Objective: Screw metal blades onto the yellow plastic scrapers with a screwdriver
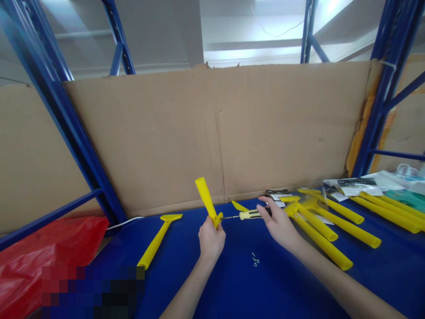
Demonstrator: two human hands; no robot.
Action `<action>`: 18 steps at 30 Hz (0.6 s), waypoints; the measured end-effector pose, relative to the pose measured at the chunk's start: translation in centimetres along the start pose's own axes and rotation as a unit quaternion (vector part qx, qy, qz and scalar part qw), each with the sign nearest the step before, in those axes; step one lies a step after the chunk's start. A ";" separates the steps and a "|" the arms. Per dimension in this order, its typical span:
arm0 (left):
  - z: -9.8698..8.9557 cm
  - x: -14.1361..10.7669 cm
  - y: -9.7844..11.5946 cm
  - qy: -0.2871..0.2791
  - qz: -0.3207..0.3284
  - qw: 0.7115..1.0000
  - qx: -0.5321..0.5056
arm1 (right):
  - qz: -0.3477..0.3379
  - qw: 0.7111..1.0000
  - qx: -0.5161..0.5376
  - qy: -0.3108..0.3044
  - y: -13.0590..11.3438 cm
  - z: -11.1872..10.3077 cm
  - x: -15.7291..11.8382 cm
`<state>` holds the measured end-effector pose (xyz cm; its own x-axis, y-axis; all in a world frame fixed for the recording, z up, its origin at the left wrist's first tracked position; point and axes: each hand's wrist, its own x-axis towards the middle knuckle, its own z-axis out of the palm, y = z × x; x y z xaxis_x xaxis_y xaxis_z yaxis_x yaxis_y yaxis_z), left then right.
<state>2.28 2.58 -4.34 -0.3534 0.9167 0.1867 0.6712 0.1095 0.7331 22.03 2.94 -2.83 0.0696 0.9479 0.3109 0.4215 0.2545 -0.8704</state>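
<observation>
My left hand (211,239) is closed around the head end of a yellow scraper (206,197), whose thick handle points up and slightly left. In my right hand (277,221) is a screwdriver (250,215) with a pale yellow and black handle. Its thin shaft points left, and the tip meets the scraper's head just above my left fingers; whether it sits in a screw is too small to tell. Several tiny screws and nuts (255,259) lie on the blue tabletop (232,288) between my forearms.
One yellow scraper (156,241) lies to the left. Several more yellow scrapers (323,241) are spread at the right, near printed packets (360,186). Brown cardboard (212,133) stands behind the table, between blue rack posts (83,146). A red plastic sheet (53,248) is at the left.
</observation>
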 end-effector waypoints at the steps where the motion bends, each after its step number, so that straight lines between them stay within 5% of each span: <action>1: 0.0 0.0 0.0 0.003 0.002 1.000 0.004 | 0.010 1.000 -0.014 0.008 0.0 0.0 0.0; 6: -0.2 0.1 -0.1 0.014 -0.008 1.000 0.014 | 0.049 0.996 0.054 -0.051 -0.1 0.2 -0.4; 18: -0.2 -0.3 0.3 0.005 0.019 0.999 0.041 | 0.040 0.998 0.055 -0.018 -0.3 -0.1 0.0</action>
<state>2.46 2.28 -4.08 -0.3339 0.9166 0.2200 0.7350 0.1070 0.6696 21.96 2.81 -2.56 0.0651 0.9719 0.2262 0.3145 0.1952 -0.9290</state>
